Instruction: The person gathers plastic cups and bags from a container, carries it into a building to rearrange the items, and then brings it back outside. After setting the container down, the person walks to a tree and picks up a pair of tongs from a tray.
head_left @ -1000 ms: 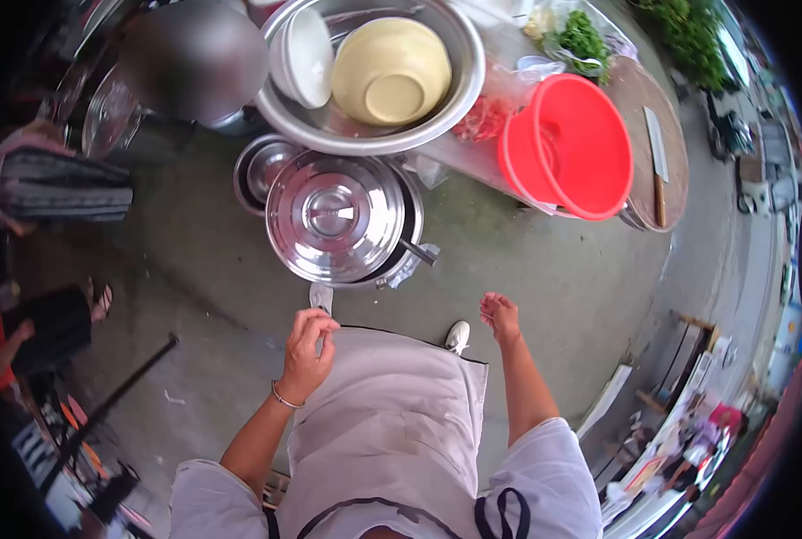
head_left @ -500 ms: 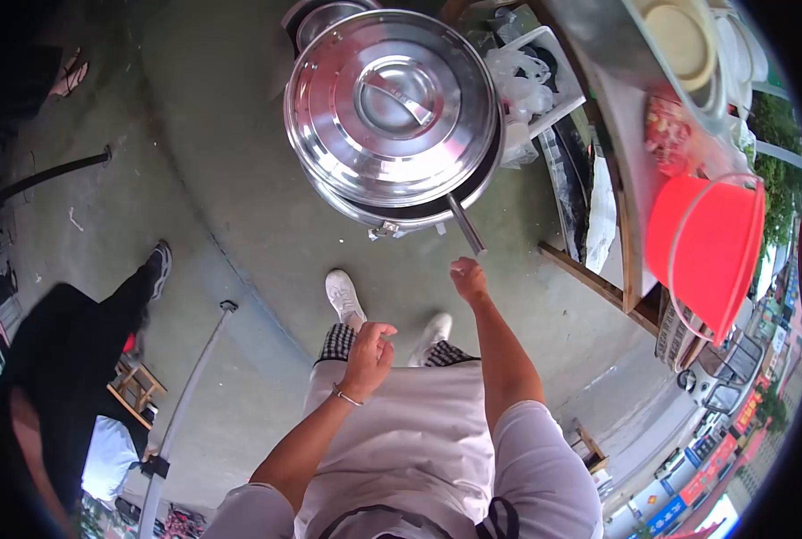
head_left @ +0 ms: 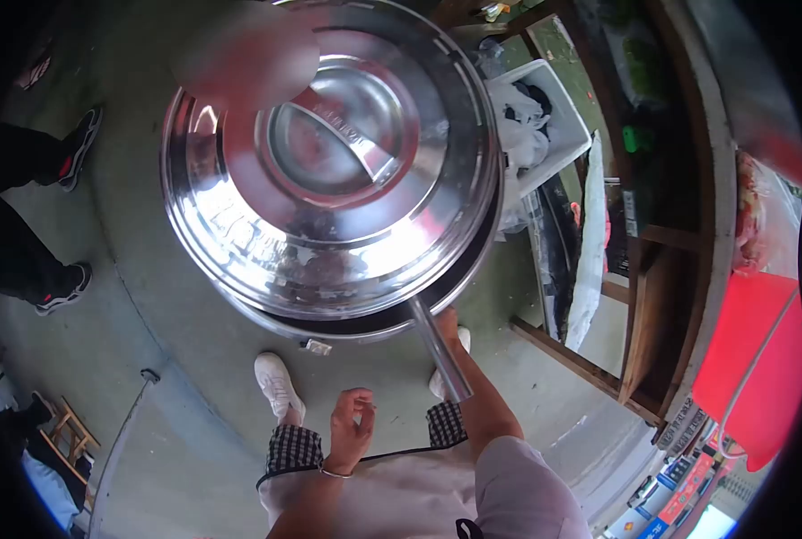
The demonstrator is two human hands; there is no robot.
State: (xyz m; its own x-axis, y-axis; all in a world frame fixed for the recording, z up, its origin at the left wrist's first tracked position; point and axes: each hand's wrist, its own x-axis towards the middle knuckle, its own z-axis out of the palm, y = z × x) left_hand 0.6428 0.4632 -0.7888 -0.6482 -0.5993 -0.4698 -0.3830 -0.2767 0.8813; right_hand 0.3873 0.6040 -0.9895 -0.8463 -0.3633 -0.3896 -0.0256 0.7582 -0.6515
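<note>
A large steel pot (head_left: pixel 280 330) fills the upper middle of the view. Its shiny domed lid (head_left: pixel 212 216) sits off to one side, leaving a dark gap along the near right rim. Out of that gap slants a steel tube-like handle (head_left: pixel 440 352); whatever it belongs to is hidden inside. My right hand (head_left: pixel 449 325) is at the pot's near right side, beside this handle, its fingers mostly hidden. In front of my apron, my left hand (head_left: pixel 353 427) hangs with loosely curled fingers and nothing in it, short of the pot.
Right of the pot stands a white box (head_left: pixel 558 144) with plastic bags. A wooden-framed table (head_left: pixel 702 296) runs along the right, with a red bucket (head_left: pixel 751 368) on it. At left are another person's legs (head_left: pixel 33 242) and a thin pole (head_left: pixel 118 440).
The pot appears larger and closer, and the view has shifted. My right hand has gone from below the steel handle to beside the pot's rim. My left hand's fingers are more curled.
</note>
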